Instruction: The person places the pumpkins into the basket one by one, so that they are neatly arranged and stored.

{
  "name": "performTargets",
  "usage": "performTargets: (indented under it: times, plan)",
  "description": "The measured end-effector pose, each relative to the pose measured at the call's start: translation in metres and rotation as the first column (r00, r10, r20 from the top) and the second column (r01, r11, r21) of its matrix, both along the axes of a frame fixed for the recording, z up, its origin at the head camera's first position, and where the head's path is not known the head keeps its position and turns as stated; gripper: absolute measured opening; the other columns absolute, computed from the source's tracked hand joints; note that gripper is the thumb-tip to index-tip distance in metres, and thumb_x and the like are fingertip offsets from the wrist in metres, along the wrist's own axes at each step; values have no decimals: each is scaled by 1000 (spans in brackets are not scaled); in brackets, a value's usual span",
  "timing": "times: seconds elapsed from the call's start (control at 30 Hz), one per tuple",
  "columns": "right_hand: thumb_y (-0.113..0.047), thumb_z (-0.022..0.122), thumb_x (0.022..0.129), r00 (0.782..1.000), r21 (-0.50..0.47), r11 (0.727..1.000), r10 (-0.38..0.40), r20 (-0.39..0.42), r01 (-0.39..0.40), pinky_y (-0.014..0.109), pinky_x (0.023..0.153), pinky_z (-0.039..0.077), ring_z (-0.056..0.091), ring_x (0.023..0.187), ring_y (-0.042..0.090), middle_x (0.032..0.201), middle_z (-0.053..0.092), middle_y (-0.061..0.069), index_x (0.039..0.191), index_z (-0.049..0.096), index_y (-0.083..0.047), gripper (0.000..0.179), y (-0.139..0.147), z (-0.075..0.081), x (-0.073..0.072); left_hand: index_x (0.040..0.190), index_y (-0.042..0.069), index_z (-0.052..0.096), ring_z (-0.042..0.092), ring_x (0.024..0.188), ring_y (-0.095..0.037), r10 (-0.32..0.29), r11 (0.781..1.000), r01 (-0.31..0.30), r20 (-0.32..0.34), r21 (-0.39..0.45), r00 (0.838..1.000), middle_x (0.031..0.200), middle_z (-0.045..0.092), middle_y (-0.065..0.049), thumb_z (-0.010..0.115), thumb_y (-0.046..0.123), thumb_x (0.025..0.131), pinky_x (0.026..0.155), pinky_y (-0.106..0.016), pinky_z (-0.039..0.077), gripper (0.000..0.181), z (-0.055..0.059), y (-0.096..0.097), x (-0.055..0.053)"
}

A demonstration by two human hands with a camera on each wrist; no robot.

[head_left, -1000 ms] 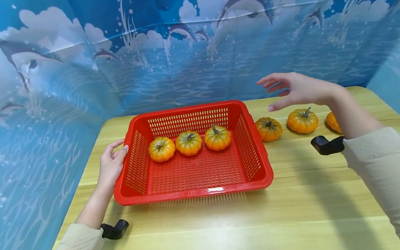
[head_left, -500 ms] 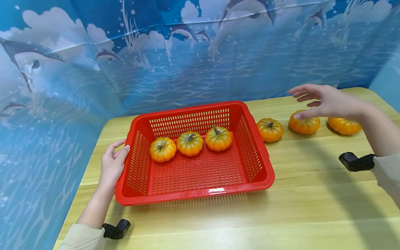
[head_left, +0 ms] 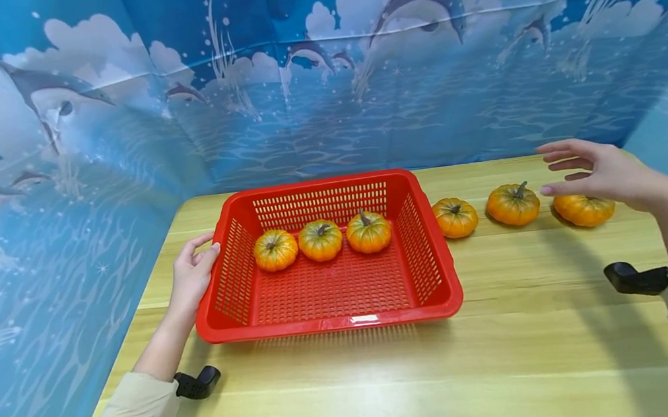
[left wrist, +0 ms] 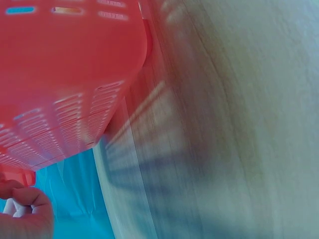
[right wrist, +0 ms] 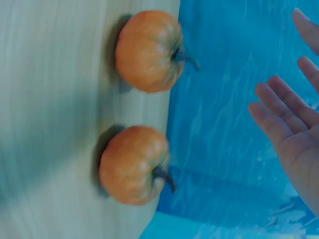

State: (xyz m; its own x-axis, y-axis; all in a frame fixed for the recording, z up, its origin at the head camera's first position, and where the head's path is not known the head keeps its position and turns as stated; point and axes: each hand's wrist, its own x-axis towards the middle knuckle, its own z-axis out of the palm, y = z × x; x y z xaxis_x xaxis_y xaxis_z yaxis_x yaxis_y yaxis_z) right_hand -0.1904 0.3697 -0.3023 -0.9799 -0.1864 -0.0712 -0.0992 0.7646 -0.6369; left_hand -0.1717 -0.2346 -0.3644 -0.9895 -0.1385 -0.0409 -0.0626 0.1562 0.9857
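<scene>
A red plastic basket [head_left: 332, 323] with slotted walls stands on the wooden table, and 3 small orange pumpkins sit in a row inside it, among them the leftmost pumpkin [head_left: 276, 250]. My left hand [head_left: 192, 274] grips the basket's left rim, thumb over the edge. My right hand [head_left: 611, 168] is in the air above the rightmost loose pumpkin [head_left: 584, 210], fingers spread and holding nothing. To its left on the table are a middle pumpkin [head_left: 512, 205] and another pumpkin [head_left: 456, 217] close by the basket's right wall. The right wrist view shows two pumpkins below the relaxed fingers.
The wooden table [head_left: 338, 393] extends in front of the basket. A blue curtain [head_left: 326, 116] printed with dolphins hangs behind the table and along its left side. Black wrist cameras [head_left: 637, 279] are strapped at both sleeves.
My right hand has moved rightward, from beside the basket, past the middle pumpkin, to above the rightmost one. The left hand has kept its grip on the rim.
</scene>
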Motion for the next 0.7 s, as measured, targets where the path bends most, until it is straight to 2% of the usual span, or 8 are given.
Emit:
performTargets:
  times: [0.07,0.17,0.2,0.27,0.4,0.53,0.6,0.7]
  plan:
    - [-26,64,89,1000,-6,1000,-11,-9,11,24,81,47,37,119,25,142,27,26,146,23,-10,71,6,-4,1,136,7,40,64,68,-8,0,1000,0,-2,4,1000,84,61,4,53,26,95,62,-25,55,46,0,0,1]
    - [-22,65,88,999,-16,1000,-18,-31,18,3,68,38,38,106,3,140,28,27,146,24,-9,72,15,-12,3,136,7,40,63,68,-8,-1,1000,1,-6,6,1000,84,61,4,53,27,95,62,-24,55,47,0,-1,1]
    - [-21,66,88,999,-20,1000,-20,-42,19,3,68,38,37,102,0,140,28,27,146,24,-8,73,17,-14,3,136,7,40,63,68,-8,0,1000,0,-11,6,1000,84,61,4,53,27,95,62,-24,55,47,1,-1,0]
    - [-21,66,88,998,-27,999,-30,-50,28,2,67,37,38,105,3,140,28,28,147,23,-9,74,21,-19,4,136,8,40,63,67,-8,2,1000,-2,-16,3,1000,84,61,3,53,28,95,61,-24,55,47,1,-1,0]
    - [-22,64,89,995,-49,996,-77,-71,73,1,67,37,36,116,20,142,26,24,148,20,-10,76,29,-31,10,136,8,40,63,67,-9,3,1000,-3,-13,3,1000,83,61,3,53,28,95,61,-24,55,47,1,-1,0]
    - [-23,63,90,977,-107,982,-168,-128,155,0,68,35,36,112,4,145,26,11,149,21,-16,73,38,-49,24,137,8,39,64,68,-9,-5,1000,5,3,8,1000,85,61,4,53,27,95,63,-25,55,48,0,0,0]
    - [-24,63,90,965,-128,972,-214,-151,195,-1,68,33,34,117,-2,149,24,5,149,20,-23,72,41,-56,30,137,8,39,64,69,-9,-3,1000,3,3,6,1000,87,61,3,53,28,95,63,-25,55,48,-1,0,-1]
    - [-25,62,90,949,-156,957,-269,-165,245,-1,68,31,28,128,1,153,18,4,148,18,-30,73,45,-65,37,137,9,39,64,69,-9,1,1000,-1,5,7,1000,88,61,3,53,28,95,63,-25,55,48,-2,-1,0]
